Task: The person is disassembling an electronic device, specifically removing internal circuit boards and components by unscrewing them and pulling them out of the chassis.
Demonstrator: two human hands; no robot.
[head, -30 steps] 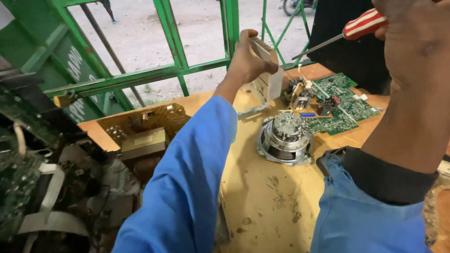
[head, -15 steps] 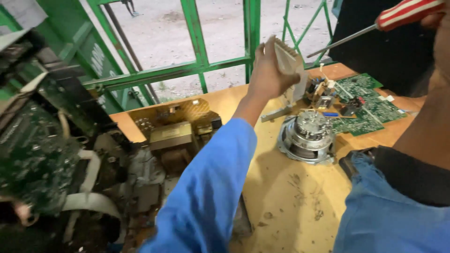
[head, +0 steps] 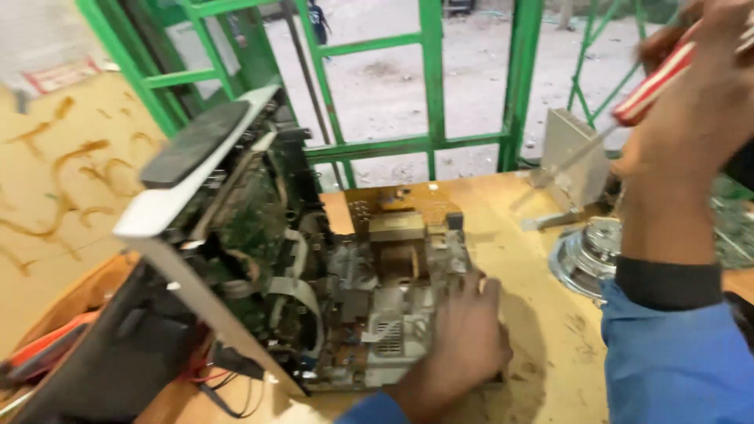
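An opened electronic device lies on the wooden table, its dark, white-edged front panel [head: 196,180] tilted up at the left. Inside it are green circuit boards, a white ribbon cable [head: 302,297], a brown board [head: 400,206] and a grey metal chassis [head: 385,318]. My left hand [head: 459,349] grips the right edge of that chassis, fingers curled over it. My right hand [head: 695,110], raised at the upper right, holds a screwdriver with a red and white handle [head: 656,74]. Its shaft points down-left toward a grey metal part [head: 569,153] standing on the table.
A round metal motor-like part [head: 585,255] sits on the table [head: 542,345] under my right forearm. A green metal gate [head: 432,94] stands behind the table, with sandy ground beyond. An orange-handled tool [head: 39,349] lies at the lower left, and red wires trail from the device.
My left hand has come down from beside the gate, where it held the grey metal part, onto the chassis. The part now stands on the table. The view has swung left.
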